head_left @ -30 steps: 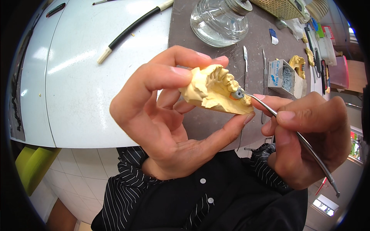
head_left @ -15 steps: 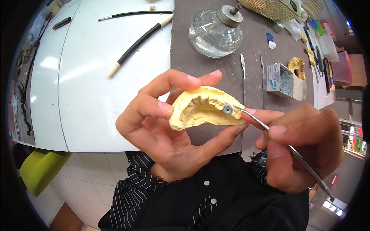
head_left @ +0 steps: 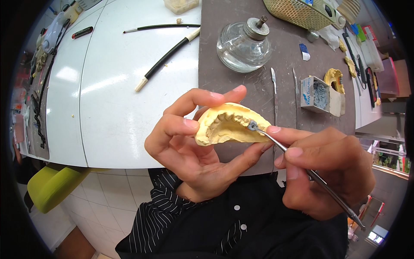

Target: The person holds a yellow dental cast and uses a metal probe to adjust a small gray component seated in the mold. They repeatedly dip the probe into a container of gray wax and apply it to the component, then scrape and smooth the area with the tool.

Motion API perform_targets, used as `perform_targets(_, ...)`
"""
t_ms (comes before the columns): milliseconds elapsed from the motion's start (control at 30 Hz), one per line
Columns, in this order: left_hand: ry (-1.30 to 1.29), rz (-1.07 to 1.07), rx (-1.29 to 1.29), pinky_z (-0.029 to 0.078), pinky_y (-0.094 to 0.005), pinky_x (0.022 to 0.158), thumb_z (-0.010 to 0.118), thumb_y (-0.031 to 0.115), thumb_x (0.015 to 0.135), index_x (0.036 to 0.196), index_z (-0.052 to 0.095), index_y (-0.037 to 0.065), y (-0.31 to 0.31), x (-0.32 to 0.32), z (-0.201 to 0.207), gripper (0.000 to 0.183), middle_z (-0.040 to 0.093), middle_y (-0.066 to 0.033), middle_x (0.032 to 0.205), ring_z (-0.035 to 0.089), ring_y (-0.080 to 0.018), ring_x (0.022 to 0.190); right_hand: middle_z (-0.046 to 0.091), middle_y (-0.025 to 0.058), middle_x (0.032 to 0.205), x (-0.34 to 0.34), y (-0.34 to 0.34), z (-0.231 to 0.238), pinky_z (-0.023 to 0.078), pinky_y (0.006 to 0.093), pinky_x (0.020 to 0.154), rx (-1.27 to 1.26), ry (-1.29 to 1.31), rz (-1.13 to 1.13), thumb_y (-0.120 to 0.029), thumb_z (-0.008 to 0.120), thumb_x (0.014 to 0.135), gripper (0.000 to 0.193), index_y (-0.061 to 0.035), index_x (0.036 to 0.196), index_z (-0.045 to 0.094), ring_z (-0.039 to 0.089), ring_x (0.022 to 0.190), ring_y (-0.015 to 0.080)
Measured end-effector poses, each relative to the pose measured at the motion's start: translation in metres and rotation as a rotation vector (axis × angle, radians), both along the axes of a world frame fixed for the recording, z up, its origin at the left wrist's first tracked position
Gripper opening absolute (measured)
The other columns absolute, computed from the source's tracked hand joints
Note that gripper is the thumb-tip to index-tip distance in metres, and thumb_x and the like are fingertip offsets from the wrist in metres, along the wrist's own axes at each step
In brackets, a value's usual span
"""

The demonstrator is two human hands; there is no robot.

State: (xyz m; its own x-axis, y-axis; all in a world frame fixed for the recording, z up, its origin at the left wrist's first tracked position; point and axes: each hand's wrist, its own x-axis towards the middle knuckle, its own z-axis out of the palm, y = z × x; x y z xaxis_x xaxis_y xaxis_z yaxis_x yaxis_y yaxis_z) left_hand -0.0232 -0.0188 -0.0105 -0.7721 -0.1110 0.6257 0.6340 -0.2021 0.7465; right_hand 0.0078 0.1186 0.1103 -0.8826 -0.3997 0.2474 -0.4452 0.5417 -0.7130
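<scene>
A pale yellow plaster dental model (head_left: 233, 134) of one arch of teeth is held up by my left hand (head_left: 185, 142), its fingers and thumb gripping the outer edges. On one back tooth sits a blue-grey wax crown (head_left: 252, 125). My right hand (head_left: 330, 168) pinches a thin metal wax-carving instrument (head_left: 317, 175) like a pen. The instrument's tip touches the wax, or lies right against it; its other end points down to the right. My right index fingertip rests close to the model's right edge.
A glass spirit lamp (head_left: 243, 49) stands beyond my hands on the brown mat (head_left: 284, 26). Two slim metal tools, a knife (head_left: 274, 88) and another (head_left: 296, 84), lie nearby. Right of them are an open box (head_left: 317, 93) of blue-grey wax and another plaster model (head_left: 334, 79). Two brushes (head_left: 166, 60) lie left.
The instrument's tip has moved left from the model's edge onto the wax crown. My right hand came slightly left with it. The whole view has shifted a little.
</scene>
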Motion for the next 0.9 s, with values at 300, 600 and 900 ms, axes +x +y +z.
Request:
perform_targets(300, 0.019, 0.013, -0.017, 0.051, -0.0437, 0.085, 0.084, 0.009, 0.053, 0.114, 0.022, 0.014, 0.000, -0.002, 0.000, 0.087, 0.042, -0.0175, 0.110, 0.055, -0.0390, 0.099, 0.055, 0.0117, 0.070, 0.001, 0.000, -0.001, 0.053, 0.0426, 0.077, -0.001, -0.008, -0.025, 0.015, 0.052, 0.066, 0.026, 0.0030, 0.088, 0.048, 0.061, 0.063, 0.0171)
perform_targets(600, 0.017, 0.006, -0.029, 0.053, -0.0410, 0.083, 0.085, 0.011, 0.053, 0.114, 0.022, 0.013, 0.000, -0.002, 0.001, 0.088, 0.042, -0.0177, 0.109, 0.056, -0.0394, 0.098, 0.054, 0.0111, 0.069, 0.001, -0.001, 0.001, 0.054, 0.0420, 0.076, -0.005, 0.004, -0.037, 0.015, 0.050, 0.067, 0.023, 0.0044, 0.086, 0.047, 0.060, 0.063, 0.0167)
perform_targets(900, 0.067, -0.170, -0.010, 0.051, -0.0430, 0.085, 0.086, 0.016, 0.054, 0.122, 0.018, 0.012, -0.006, -0.003, 0.004, 0.096, 0.034, -0.0197, 0.119, 0.055, -0.0389, 0.101, 0.050, 0.0096, 0.067, 0.008, -0.013, -0.024, 0.056, 0.0365, 0.069, -0.571, 0.125, -0.427, -0.001, 0.049, 0.074, 0.011, 0.0032, 0.083, 0.045, 0.057, 0.058, 0.0172)
